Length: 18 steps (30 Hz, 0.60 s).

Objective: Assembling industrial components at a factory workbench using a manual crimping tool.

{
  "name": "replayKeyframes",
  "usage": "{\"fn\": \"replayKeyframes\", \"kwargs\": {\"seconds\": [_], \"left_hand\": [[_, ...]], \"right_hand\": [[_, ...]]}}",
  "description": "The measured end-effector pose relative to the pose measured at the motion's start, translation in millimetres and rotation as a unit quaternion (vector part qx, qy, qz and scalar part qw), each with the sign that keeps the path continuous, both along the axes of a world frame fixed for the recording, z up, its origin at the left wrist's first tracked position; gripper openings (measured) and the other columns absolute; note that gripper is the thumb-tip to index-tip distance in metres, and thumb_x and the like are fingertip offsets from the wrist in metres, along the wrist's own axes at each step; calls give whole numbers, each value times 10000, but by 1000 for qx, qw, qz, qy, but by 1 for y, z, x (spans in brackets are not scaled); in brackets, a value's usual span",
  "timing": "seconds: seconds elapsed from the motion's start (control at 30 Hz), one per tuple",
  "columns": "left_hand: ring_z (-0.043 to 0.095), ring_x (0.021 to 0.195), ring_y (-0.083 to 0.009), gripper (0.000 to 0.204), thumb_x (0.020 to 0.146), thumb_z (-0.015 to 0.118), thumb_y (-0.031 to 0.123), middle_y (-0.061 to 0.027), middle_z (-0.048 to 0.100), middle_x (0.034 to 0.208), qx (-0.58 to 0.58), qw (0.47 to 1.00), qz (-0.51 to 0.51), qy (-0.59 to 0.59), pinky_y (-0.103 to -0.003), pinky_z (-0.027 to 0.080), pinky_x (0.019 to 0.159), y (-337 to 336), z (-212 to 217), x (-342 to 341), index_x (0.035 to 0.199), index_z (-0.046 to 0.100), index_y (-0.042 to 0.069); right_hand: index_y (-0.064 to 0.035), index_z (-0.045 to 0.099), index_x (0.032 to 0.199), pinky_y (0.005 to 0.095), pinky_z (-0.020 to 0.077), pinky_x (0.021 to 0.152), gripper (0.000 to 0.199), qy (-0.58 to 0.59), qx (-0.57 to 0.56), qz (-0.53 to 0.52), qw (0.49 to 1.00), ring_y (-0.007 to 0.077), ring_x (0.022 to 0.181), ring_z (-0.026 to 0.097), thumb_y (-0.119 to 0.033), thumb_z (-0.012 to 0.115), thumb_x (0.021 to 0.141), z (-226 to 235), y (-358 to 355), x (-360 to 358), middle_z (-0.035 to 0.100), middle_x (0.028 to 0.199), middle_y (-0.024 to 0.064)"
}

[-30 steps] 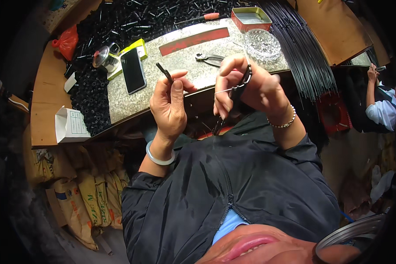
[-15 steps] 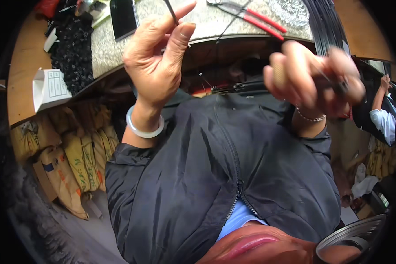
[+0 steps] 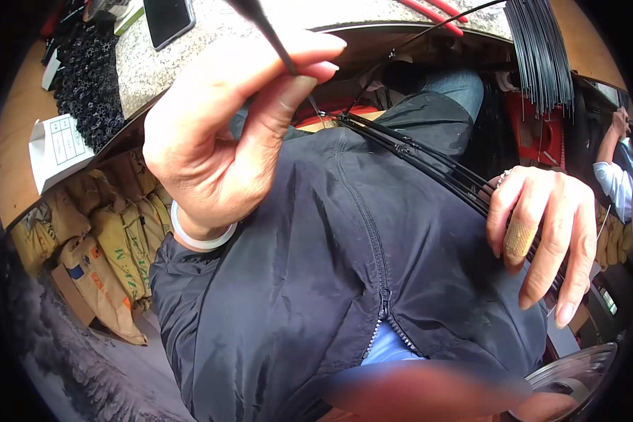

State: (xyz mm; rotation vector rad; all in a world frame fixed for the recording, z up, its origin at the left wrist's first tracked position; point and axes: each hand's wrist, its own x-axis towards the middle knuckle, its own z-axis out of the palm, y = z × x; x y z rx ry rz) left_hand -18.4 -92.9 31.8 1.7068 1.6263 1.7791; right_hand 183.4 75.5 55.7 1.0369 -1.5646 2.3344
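Observation:
My left hand [image 3: 211,133] is raised at the upper left, thumb and index finger pinched on a thin black rod [image 3: 269,36] that slants up toward the worktop. Down at the right, my right hand [image 3: 545,228] lies over a bundle of long thin black strands [image 3: 429,160], its fingers stretched downward and apart, one wrapped in a tan bandage. The strands run slantwise from the middle of my lap and pass beneath this hand. Its thumb is hidden. A thicker sheaf of similar black strands [image 3: 540,56] hangs over the worktop's right edge.
On the pale speckled worktop [image 3: 137,74] lie a black phone [image 3: 169,21] and red-handled pliers [image 3: 432,13]. Small black parts [image 3: 95,84] are heaped at left beside a white box [image 3: 62,151]. Sacks [image 3: 98,274] stand below. Another person's sleeve [image 3: 612,183] shows far right.
My right hand has dropped from the upper right to the strands lower down, its fingers now stretched. My left hand, still pinching the rod, appears larger and lower. The view has shifted.

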Motion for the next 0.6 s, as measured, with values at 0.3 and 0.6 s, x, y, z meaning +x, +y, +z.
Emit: {"fn": "replayKeyframes", "kwargs": {"seconds": [0.3, 0.6], "left_hand": [[566, 621, -221, 114, 719, 603, -62, -174, 624, 693, 14, 996, -33, 77, -287, 439, 592, -12, 9, -6, 828, 596, -96], [564, 608, -218, 125, 724, 605, -52, -189, 627, 721, 16, 996, -17, 81, -278, 431, 581, -14, 7, -9, 839, 597, -100]], "right_hand": [[-68, 682, 871, 244, 429, 545, 247, 40, -71, 36, 996, 125, 551, 513, -228, 497, 908, -5, 0, 5, 656, 764, 50], [-97, 694, 855, 232, 429, 540, 215, 28, -72, 13, 997, 115, 566, 516, -233, 529, 875, -10, 11, -1, 663, 776, 26]]}}
